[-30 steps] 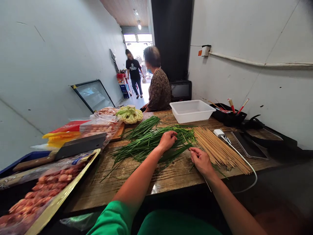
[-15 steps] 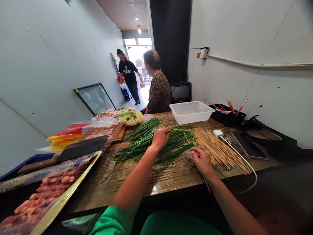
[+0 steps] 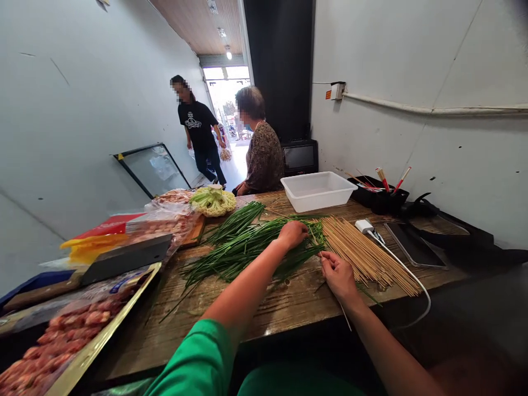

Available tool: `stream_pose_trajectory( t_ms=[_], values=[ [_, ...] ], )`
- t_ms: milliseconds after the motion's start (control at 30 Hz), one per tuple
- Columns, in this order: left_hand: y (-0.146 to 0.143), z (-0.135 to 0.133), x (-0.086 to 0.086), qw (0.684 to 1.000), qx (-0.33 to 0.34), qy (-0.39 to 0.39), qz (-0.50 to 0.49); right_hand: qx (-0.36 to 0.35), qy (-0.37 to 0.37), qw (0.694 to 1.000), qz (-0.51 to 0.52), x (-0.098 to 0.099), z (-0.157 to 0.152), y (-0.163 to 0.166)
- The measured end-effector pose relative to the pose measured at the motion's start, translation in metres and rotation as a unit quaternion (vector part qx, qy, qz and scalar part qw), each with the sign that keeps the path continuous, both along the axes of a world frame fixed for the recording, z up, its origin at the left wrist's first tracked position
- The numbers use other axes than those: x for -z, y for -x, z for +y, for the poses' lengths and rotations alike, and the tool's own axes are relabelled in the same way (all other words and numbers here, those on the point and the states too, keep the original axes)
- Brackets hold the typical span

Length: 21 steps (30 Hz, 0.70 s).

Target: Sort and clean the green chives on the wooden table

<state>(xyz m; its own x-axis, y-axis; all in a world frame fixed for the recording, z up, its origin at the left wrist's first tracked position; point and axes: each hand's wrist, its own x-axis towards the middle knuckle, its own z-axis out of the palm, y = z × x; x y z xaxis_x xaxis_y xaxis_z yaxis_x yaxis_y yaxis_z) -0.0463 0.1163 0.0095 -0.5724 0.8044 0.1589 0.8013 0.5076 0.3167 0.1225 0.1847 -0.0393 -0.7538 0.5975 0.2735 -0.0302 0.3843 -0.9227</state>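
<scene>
Long green chives [image 3: 235, 250] lie in a loose heap across the wooden table. Over the right part of the heap is my left hand [image 3: 292, 235], its fingers curled down onto chive stalks; the fingertips are partly hidden. My right hand [image 3: 340, 278] pinches a thin bamboo skewer [image 3: 345, 316] between thumb and fingers, and its lower end sticks out below my palm. Green stalks meet the fingertips of that hand. To the right of both hands lie several bare bamboo skewers [image 3: 367, 256] in a spread bundle.
A white plastic tub [image 3: 317, 192] stands at the back. On the left are a cauliflower [image 3: 213, 201], a cleaver [image 3: 127, 259] and packed raw meat [image 3: 82, 324]. A charger [image 3: 364, 226], phone [image 3: 414, 245] and black bag [image 3: 462, 239] lie right. Two people are beyond the table.
My left hand has moved right and slightly down over the chives, closer to my right hand. The right hand keeps its pinch on the skewer. The standing person has come nearer.
</scene>
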Motion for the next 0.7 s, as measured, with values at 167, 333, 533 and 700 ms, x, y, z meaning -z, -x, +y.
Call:
stream_pose_trajectory(
  t_ms=[167,333,533,700],
  values=[
    [0.002,0.018,0.007,0.999,-0.044,0.022,0.001,0.009,-0.015,1.000,0.001,-0.001,0.000,-0.001],
    [0.006,0.014,0.009,0.994,-0.066,-0.067,-0.050,0.006,-0.016,1.000,0.000,-0.001,0.000,-0.001],
    [0.013,-0.003,0.009,0.935,-0.100,-0.248,-0.235,-0.010,-0.009,1.000,0.010,-0.002,-0.002,-0.002],
    [0.008,-0.011,0.013,0.866,-0.076,-0.339,-0.358,-0.026,-0.009,1.000,0.009,-0.007,-0.005,-0.004]
  ],
)
